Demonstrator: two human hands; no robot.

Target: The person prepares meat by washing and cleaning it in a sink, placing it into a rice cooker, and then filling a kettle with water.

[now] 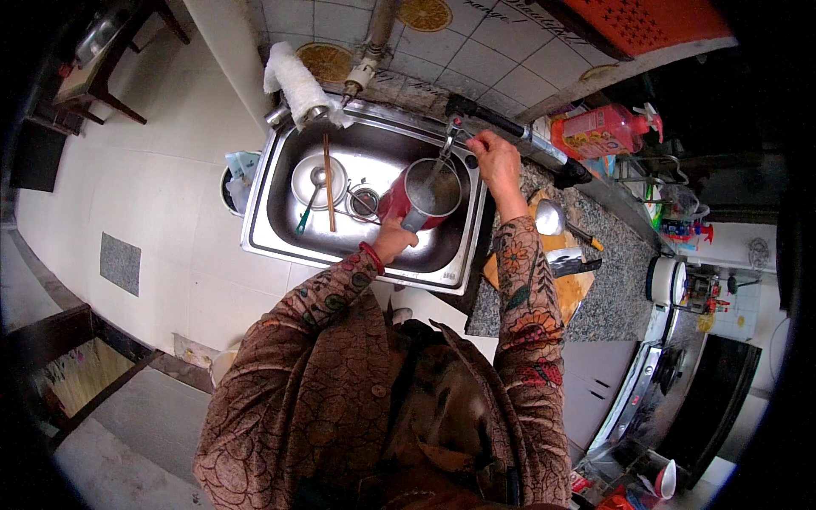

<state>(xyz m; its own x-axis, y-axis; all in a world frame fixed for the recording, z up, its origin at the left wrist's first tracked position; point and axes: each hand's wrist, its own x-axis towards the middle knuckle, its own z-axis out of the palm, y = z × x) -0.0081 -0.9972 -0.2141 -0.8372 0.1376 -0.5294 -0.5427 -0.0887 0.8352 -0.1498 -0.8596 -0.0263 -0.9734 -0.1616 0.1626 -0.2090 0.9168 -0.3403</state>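
Observation:
My left hand (395,242) is closed round the grey handle of a red pot (393,202), which stands tilted slightly under the tap at the sink's right side. Water runs from the tap (448,143) into the pot's grey inside. Up at the tap, my right hand (500,168) has its fingers pinched at the tap lever (457,124). Left of the pot, in the steel sink (285,234), lies a pale bowl (301,177) with a green-handled spoon (319,178). Wooden chopsticks (329,191) lie across the bowl's right edge. The drain strainer (365,201) shows between bowl and pot.
On the granite counter (608,293) at right, a cutting board (576,293) bears a cleaver (571,262) and a metal ladle (551,218). A white cloth (293,81) hangs at the sink's back left corner. A pink soap bottle (599,132) stands on the ledge behind.

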